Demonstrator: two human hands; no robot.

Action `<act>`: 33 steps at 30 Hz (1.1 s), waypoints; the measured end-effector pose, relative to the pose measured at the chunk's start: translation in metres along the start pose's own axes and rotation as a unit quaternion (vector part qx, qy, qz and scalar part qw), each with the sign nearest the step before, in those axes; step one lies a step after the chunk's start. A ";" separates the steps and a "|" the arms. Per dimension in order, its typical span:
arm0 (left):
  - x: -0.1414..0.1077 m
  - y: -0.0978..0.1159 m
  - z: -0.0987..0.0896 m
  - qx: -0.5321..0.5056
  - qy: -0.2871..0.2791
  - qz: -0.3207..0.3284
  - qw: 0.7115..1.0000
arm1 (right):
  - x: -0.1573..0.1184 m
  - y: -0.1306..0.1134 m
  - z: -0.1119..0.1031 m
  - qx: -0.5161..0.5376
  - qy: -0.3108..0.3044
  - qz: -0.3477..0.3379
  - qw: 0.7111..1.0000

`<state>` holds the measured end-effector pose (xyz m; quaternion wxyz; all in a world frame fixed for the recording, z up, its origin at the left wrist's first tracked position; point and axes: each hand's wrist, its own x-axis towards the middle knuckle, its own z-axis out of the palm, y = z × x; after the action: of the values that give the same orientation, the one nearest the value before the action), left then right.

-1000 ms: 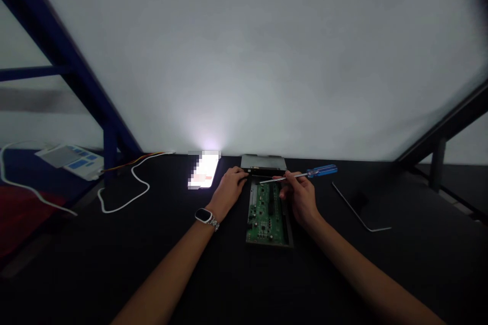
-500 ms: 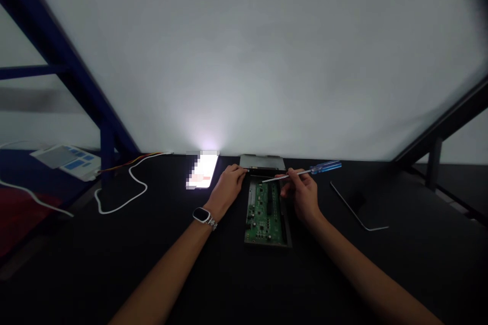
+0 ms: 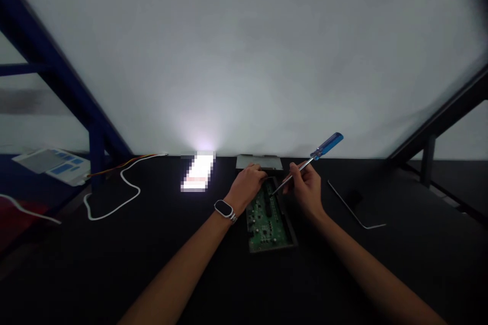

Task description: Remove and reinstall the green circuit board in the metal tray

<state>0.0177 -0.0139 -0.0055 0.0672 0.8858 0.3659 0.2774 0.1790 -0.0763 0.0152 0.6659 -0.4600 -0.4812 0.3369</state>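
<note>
A green circuit board (image 3: 269, 223) in a dark frame lies on the black table. My right hand (image 3: 305, 185) is closed round the metal shaft of a screwdriver (image 3: 328, 146) with a blue handle. The screwdriver slants down to the left, with its tip over the upper part of the board. My left hand (image 3: 247, 183) rests on the upper left of the board with bent fingers; what its fingertips grip, if anything, is hidden. Behind the hands sits a grey metal plate (image 3: 259, 162) by the wall.
A brightly lit phone (image 3: 199, 172) lies left of my left hand. A white cable (image 3: 114, 212) curls farther left, near a white and blue panel (image 3: 57, 162). On the right is a bent metal rod (image 3: 348, 209). Blue and dark frame bars slant at both sides.
My left hand has moved right, onto the upper part of the board. The screwdriver has tilted more steeply, handle up, and its tip has shifted right and down. The view has shifted slightly.
</note>
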 end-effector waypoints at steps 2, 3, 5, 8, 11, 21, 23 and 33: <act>-0.007 -0.004 -0.004 0.002 0.005 -0.008 1.000 | 0.001 0.000 0.001 -0.011 -0.013 -0.008 1.000; -0.011 -0.006 -0.007 -0.002 0.007 -0.016 1.000 | 0.001 -0.001 0.002 -0.016 -0.018 -0.013 1.000; -0.018 -0.009 -0.011 -0.014 0.017 -0.038 0.999 | 0.003 -0.004 0.006 -0.030 -0.028 -0.023 0.999; -0.024 -0.012 -0.016 -0.041 0.033 -0.064 0.997 | 0.010 -0.010 0.014 -0.071 -0.051 -0.041 0.995; -0.027 -0.015 -0.018 -0.069 0.041 -0.071 0.994 | 0.021 -0.014 0.024 -0.103 -0.077 -0.061 0.990; -0.023 -0.011 -0.020 -0.177 0.079 -0.049 0.980 | 0.051 -0.008 0.047 -0.156 -0.162 -0.121 0.967; -0.020 -0.011 -0.017 -0.212 0.078 -0.071 0.972 | 0.053 -0.007 0.049 -0.160 -0.174 -0.127 0.963; -0.017 -0.020 -0.008 -0.199 0.112 -0.092 0.969 | 0.050 -0.005 0.047 -0.190 -0.196 -0.144 0.951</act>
<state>-0.0087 -0.0112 -0.0127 0.2262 0.7805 0.3884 0.4344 0.1496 -0.0203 0.0416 0.5001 -0.4282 -0.7187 0.2236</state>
